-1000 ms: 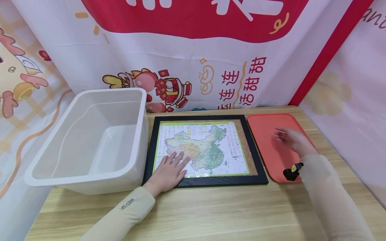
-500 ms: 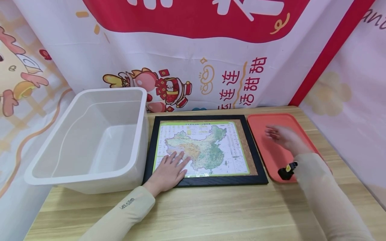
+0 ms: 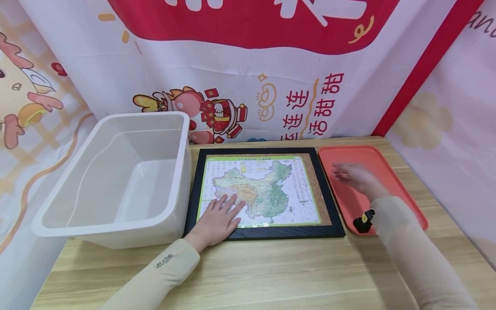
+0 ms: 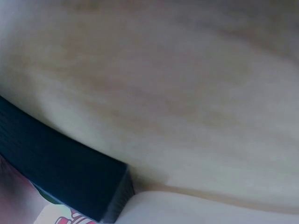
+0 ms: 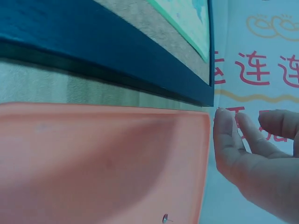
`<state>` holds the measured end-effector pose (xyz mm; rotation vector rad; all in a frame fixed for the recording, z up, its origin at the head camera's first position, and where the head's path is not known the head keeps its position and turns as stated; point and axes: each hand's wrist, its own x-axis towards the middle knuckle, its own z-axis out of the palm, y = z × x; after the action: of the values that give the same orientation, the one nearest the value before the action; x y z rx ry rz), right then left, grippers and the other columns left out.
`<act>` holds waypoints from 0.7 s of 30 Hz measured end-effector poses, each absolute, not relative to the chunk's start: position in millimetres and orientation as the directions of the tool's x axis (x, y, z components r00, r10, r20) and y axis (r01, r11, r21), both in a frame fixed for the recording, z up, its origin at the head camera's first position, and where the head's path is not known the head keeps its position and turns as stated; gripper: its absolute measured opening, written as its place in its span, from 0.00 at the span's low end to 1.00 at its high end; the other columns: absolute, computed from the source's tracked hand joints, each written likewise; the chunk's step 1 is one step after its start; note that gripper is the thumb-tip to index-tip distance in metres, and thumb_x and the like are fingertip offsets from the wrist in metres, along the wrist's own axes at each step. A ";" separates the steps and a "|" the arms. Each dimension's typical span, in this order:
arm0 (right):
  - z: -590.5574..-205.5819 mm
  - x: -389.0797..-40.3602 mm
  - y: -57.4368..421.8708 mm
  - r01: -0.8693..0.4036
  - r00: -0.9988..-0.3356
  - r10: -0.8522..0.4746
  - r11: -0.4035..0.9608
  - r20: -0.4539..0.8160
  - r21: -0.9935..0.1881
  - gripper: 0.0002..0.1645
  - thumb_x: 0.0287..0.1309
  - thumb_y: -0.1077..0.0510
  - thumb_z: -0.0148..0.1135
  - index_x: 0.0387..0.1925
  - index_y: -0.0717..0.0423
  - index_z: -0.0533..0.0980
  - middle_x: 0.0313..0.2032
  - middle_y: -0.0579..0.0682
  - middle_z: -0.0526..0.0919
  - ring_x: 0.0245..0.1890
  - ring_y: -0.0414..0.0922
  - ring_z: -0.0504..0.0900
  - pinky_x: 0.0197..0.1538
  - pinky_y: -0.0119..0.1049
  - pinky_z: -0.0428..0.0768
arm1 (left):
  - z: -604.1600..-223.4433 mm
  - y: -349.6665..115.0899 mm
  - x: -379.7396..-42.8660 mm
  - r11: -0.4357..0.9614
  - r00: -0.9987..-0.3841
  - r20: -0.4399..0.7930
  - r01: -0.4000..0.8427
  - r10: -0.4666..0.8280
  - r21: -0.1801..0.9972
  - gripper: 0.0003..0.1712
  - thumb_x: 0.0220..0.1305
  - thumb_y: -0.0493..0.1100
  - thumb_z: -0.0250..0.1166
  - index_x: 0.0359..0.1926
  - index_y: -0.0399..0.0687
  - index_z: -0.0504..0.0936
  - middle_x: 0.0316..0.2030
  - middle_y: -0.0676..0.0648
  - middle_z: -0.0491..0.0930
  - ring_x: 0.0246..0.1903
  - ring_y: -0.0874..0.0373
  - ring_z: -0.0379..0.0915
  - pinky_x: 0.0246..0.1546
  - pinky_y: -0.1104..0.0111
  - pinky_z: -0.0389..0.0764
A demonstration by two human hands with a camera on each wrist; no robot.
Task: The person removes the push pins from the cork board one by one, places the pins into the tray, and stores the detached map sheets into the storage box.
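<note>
My left hand (image 3: 215, 221) rests with fingers spread on the lower left of a map (image 3: 255, 189). The map lies on a cork board with a black frame (image 3: 271, 233); a corner of this black frame (image 4: 65, 158) fills the lower left of the left wrist view. My right hand (image 3: 354, 175) hovers over the orange-red tray (image 3: 383, 185), near its left edge. In the right wrist view the right hand's fingers (image 5: 224, 140) are loosely bent, tips apart, with nothing visible between them. A small thumbtack (image 5: 165, 218) lies in the tray.
A deep white plastic tub (image 3: 178, 172) stands left of the board, close to its frame. The wooden table (image 3: 252, 275) carries everything. A printed cloth (image 3: 232, 64) hangs behind as a backdrop. A small black device (image 3: 363, 221) sits at the right wrist.
My right hand has moved left across the tray, towards the board's frame. The left hand, map, board and tub have stayed in place.
</note>
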<state>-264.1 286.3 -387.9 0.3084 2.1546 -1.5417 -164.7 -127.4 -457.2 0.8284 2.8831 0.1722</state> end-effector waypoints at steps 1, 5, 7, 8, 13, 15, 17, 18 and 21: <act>-388.5 -263.7 284.8 0.426 -0.868 -0.092 0.367 -0.488 -0.827 0.33 0.75 0.52 0.36 0.73 0.63 0.47 0.63 0.60 0.67 0.59 0.47 0.72 0.71 0.44 0.65 | -457.3 -127.5 -164.7 0.842 -0.839 -0.098 0.519 0.535 0.147 0.32 0.75 0.58 0.39 0.75 0.58 0.51 0.75 0.44 0.50 0.74 0.42 0.44 0.71 0.45 0.51; -390.8 -262.6 279.4 0.370 -0.881 -0.110 0.448 -0.461 -0.814 0.32 0.74 0.57 0.37 0.73 0.66 0.47 0.71 0.68 0.54 0.70 0.58 0.60 0.72 0.50 0.60 | -457.6 -127.7 -164.8 0.841 -0.839 -0.093 0.521 0.536 0.147 0.31 0.74 0.58 0.39 0.75 0.58 0.51 0.75 0.44 0.50 0.74 0.42 0.45 0.71 0.45 0.51; -391.6 -262.1 277.3 0.345 -0.887 -0.109 0.490 -0.449 -0.800 0.32 0.74 0.57 0.37 0.73 0.66 0.48 0.71 0.68 0.53 0.71 0.60 0.58 0.72 0.51 0.59 | -457.6 -127.6 -165.0 0.840 -0.839 -0.091 0.522 0.537 0.145 0.31 0.74 0.58 0.39 0.75 0.59 0.51 0.75 0.44 0.50 0.74 0.42 0.45 0.71 0.45 0.51; -392.1 -261.9 276.4 0.332 -0.891 -0.106 0.514 -0.442 -0.791 0.32 0.74 0.56 0.38 0.73 0.65 0.48 0.71 0.68 0.53 0.71 0.61 0.58 0.72 0.52 0.60 | -457.5 -127.6 -165.0 0.840 -0.839 -0.091 0.523 0.537 0.144 0.31 0.74 0.58 0.39 0.75 0.59 0.51 0.75 0.44 0.50 0.74 0.42 0.45 0.71 0.45 0.51; -396.8 -262.5 272.2 0.251 -0.917 -0.079 0.649 -0.392 -0.718 0.31 0.73 0.55 0.41 0.72 0.63 0.52 0.71 0.67 0.56 0.68 0.63 0.61 0.69 0.57 0.62 | -457.7 -127.4 -165.1 0.841 -0.839 -0.092 0.523 0.537 0.139 0.32 0.74 0.58 0.39 0.75 0.59 0.51 0.75 0.44 0.50 0.74 0.42 0.45 0.71 0.45 0.51; -399.0 -262.9 270.0 0.203 -0.929 -0.077 0.711 -0.362 -0.673 0.31 0.72 0.55 0.41 0.71 0.63 0.54 0.70 0.67 0.57 0.68 0.63 0.60 0.68 0.59 0.63 | -457.6 -127.5 -165.1 0.841 -0.839 -0.093 0.522 0.536 0.140 0.32 0.74 0.58 0.39 0.75 0.59 0.51 0.75 0.44 0.50 0.74 0.42 0.45 0.71 0.45 0.51; -401.3 -263.6 267.4 0.138 -0.943 -0.087 0.778 -0.322 -0.613 0.31 0.72 0.55 0.42 0.70 0.65 0.56 0.69 0.68 0.58 0.67 0.65 0.60 0.67 0.60 0.64 | -457.6 -127.7 -164.9 0.842 -0.840 -0.094 0.520 0.534 0.143 0.31 0.74 0.58 0.39 0.75 0.59 0.51 0.75 0.44 0.50 0.74 0.42 0.44 0.71 0.45 0.51; -402.3 -263.8 266.0 0.110 -0.947 -0.090 0.808 -0.307 -0.579 0.31 0.72 0.55 0.43 0.70 0.65 0.56 0.69 0.69 0.58 0.67 0.65 0.60 0.66 0.61 0.64 | -457.5 -127.6 -164.9 0.842 -0.840 -0.094 0.519 0.534 0.143 0.31 0.74 0.58 0.39 0.75 0.59 0.51 0.75 0.44 0.50 0.74 0.42 0.44 0.71 0.45 0.51; -405.4 -264.3 262.9 0.017 -0.956 -0.120 0.888 -0.268 -0.460 0.32 0.70 0.55 0.47 0.70 0.65 0.57 0.69 0.69 0.59 0.68 0.66 0.59 0.67 0.62 0.62 | -457.6 -127.6 -165.0 0.843 -0.840 -0.097 0.519 0.533 0.142 0.31 0.74 0.58 0.39 0.75 0.59 0.51 0.75 0.44 0.50 0.74 0.42 0.44 0.71 0.45 0.51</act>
<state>-264.3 262.9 -405.4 -0.0773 2.7655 -0.6785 -165.0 -127.6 -457.6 0.8281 2.8880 0.1656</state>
